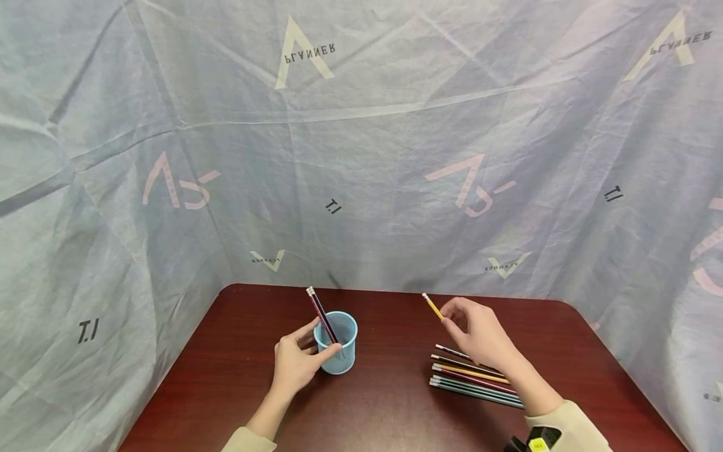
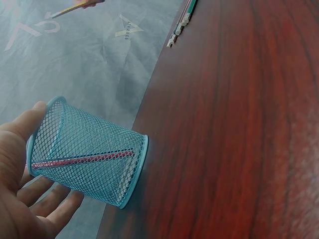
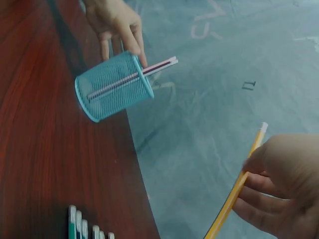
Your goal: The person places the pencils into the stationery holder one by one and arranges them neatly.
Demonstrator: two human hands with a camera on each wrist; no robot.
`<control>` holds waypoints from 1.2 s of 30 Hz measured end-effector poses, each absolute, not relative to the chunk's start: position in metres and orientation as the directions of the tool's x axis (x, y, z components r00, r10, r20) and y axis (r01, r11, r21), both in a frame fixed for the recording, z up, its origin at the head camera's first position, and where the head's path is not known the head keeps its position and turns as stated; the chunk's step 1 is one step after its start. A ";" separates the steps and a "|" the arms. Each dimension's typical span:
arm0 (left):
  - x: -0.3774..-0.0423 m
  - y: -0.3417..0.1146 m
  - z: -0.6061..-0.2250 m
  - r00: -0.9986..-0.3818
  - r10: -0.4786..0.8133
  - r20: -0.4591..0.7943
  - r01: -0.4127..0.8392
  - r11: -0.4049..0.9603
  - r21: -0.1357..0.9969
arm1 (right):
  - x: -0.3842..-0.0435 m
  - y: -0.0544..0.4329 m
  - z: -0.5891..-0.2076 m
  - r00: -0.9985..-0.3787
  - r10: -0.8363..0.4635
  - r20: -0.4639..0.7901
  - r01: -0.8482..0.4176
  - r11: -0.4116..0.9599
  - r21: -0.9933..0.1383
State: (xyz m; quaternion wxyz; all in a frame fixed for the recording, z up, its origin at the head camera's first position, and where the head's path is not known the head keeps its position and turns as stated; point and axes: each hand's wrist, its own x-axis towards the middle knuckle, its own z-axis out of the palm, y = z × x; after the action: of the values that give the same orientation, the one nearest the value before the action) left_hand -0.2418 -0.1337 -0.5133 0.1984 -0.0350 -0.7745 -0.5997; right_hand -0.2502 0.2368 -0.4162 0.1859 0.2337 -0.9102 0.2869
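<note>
A light blue mesh pencil cup [image 1: 342, 361] stands upright on the table, with a dark red and a black striped pencil [image 1: 322, 314] leaning in it, white eraser ends up. My left hand [image 1: 296, 363] holds the cup by its rim, thumb on the near side and fingers round the left; the left wrist view shows the thumb [image 2: 31, 119] at the rim. Above the table on the right, my right hand [image 1: 474, 326] pinches a yellow pencil [image 3: 234, 194] between thumb and fingers, its white end tipped up and away. The cup and this pencil are well apart.
A loose row of several pencils [image 1: 474, 390], green, dark red, yellow and black, lies on the dark red wood table [image 1: 390, 402] below my right hand. Pale printed sheeting [image 1: 361, 207] hangs behind the table and along both sides.
</note>
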 end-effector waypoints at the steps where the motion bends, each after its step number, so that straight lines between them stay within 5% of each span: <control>1: -0.242 -0.134 -0.513 -0.919 -0.183 0.350 0.293 0.278 0.915 | -0.252 0.233 -0.416 -0.820 -0.313 0.479 -0.534 0.720 -0.443; 36: -0.242 -0.134 -0.513 -0.928 -0.185 0.324 0.268 0.275 0.924 | -0.285 0.120 -0.382 -0.749 -0.252 0.613 -0.658 0.388 -0.645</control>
State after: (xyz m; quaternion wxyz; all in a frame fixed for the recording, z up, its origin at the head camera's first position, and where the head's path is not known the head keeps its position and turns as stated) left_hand -0.2415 -0.1340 -0.5134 0.1882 -0.0266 -0.7759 -0.6016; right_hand -0.2849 0.1199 -0.3821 0.2137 0.2825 -0.8052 0.4757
